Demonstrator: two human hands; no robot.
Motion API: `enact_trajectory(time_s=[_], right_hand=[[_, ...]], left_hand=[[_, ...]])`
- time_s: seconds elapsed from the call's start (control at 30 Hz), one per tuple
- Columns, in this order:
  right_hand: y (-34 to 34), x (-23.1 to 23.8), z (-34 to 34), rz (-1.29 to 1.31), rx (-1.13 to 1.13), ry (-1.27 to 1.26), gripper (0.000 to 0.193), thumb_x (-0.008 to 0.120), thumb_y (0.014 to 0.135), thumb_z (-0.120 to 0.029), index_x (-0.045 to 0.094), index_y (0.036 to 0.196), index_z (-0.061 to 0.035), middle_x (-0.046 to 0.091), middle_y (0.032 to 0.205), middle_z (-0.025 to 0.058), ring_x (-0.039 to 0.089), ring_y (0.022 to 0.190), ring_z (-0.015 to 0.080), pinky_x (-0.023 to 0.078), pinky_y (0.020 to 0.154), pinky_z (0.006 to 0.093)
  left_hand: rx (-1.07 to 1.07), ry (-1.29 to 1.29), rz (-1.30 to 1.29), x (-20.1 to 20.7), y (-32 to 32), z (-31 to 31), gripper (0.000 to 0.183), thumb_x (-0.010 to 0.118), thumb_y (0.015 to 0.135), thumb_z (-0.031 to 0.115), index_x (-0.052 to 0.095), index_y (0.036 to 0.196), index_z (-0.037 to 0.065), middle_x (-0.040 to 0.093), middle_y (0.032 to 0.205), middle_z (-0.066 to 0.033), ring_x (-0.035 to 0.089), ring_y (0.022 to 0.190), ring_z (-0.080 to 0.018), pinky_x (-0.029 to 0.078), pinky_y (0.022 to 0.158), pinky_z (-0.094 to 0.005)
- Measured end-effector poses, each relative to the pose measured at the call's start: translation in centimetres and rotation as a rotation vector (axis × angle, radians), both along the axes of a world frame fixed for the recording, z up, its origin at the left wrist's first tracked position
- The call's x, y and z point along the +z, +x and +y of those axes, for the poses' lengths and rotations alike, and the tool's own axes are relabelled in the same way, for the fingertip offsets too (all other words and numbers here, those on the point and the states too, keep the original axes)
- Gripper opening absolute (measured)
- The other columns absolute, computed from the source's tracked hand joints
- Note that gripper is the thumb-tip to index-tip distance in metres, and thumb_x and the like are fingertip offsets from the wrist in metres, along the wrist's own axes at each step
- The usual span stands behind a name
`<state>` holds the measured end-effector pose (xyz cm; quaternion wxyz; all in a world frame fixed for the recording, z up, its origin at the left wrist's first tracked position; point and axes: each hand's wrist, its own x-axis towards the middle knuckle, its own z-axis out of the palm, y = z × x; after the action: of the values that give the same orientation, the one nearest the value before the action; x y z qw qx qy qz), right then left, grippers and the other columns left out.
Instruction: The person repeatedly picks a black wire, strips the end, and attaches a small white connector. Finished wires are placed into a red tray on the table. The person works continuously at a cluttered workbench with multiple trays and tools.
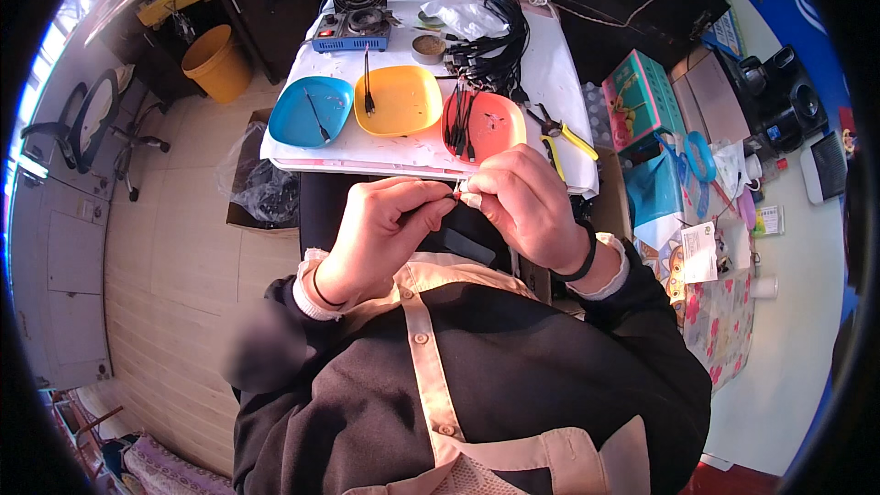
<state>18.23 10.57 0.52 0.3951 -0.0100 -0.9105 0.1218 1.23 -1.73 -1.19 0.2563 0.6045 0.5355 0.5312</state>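
My left hand (390,225) and my right hand (532,206) meet fingertip to fingertip in front of the table's near edge. Both are closed in a pinch on a thin dark cable end (456,193) with small red and pale bits, mostly hidden by the fingers. Just beyond stand three shallow bowls. The blue bowl (291,135) holds a single black cable (318,119). A black cable with a reddish tip (368,96) leans in the yellow bowl (403,92). Several short black cables (461,124) lie in the coral-red bowl (502,139).
Yellow-handled pliers (568,133) lie right of the bowls. Behind are a blue electric hot plate (353,32), a small round tin (428,48), a heap of black cables (500,41) and a white plastic bag (467,14). A green carton (642,101) stands at right.
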Motion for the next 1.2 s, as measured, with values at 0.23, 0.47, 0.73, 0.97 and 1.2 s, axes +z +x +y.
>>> enact_trajectory(time_s=[0.23, 0.47, 0.73, 0.97, 1.2], right_hand=[[0.4, 0.0, 0.0, -0.022, 0.043, -0.031, 0.026, 0.073, 0.072, -0.004, 0.061, 0.095, -0.0038, 0.059, 0.092, 0.0072, 0.058, 0.082, 0.025, 0.046, 0.069, 0.036], [0.5, -0.1, 0.0, -0.034, 0.036, 0.153, 0.02, 0.069, 0.076, -0.009, 0.062, 0.094, -0.0024, 0.059, 0.092, 0.0082, 0.059, 0.08, 0.0239, 0.045, 0.067, 0.0337], [-0.1, -1.5, 0.3, -0.121, 0.104, -0.47, 0.012, 0.065, 0.086, -0.009, 0.06, 0.093, -0.0008, 0.058, 0.087, 0.0053, 0.056, 0.076, 0.0179, 0.045, 0.068, 0.0288], [-0.3, -1.8, 0.5, -0.259, 0.272, -1.384, 0.019, 0.057, 0.097, -0.019, 0.059, 0.101, 0.0003, 0.056, 0.088, 0.0004, 0.051, 0.079, 0.0071, 0.044, 0.072, 0.0225], [-0.6, -0.8, 0.3, -0.034, 0.087, -0.08, 0.022, 0.072, 0.078, -0.007, 0.059, 0.095, -0.0018, 0.057, 0.092, 0.0095, 0.056, 0.083, 0.0281, 0.046, 0.071, 0.0346]], left_hand=[[-0.033, -0.072, -0.055, 0.1, 0.3, -0.5, 0.013, 0.065, 0.088, 0.001, 0.067, 0.099, -0.006, 0.065, 0.078, -0.0063, 0.059, 0.065, -0.0073, 0.048, 0.059, -0.022], [-0.076, -0.152, -0.26, 0.1, 0.6, -0.6, 0.015, 0.067, 0.087, 0.004, 0.067, 0.099, -0.006, 0.065, 0.074, -0.0063, 0.058, 0.064, -0.0074, 0.048, 0.058, -0.0234], [0.169, 0.137, 0.258, -1.0, 1.0, -0.3, 0.013, 0.069, 0.082, -0.002, 0.066, 0.094, -0.006, 0.063, 0.07, -0.0127, 0.062, 0.058, -0.0183, 0.049, 0.055, -0.0263], [0.206, 0.085, 0.098, -1.5, 1.0, -0.3, 0.01, 0.069, 0.083, 0.0, 0.067, 0.092, -0.004, 0.062, 0.067, -0.0112, 0.061, 0.059, -0.0164, 0.048, 0.055, -0.0257], [0.041, -0.159, -0.49, -1.1, 0.9, -0.8, 0.011, 0.065, 0.089, 0.0, 0.068, 0.096, -0.007, 0.064, 0.071, -0.002, 0.056, 0.065, -0.0048, 0.045, 0.057, -0.0194]])
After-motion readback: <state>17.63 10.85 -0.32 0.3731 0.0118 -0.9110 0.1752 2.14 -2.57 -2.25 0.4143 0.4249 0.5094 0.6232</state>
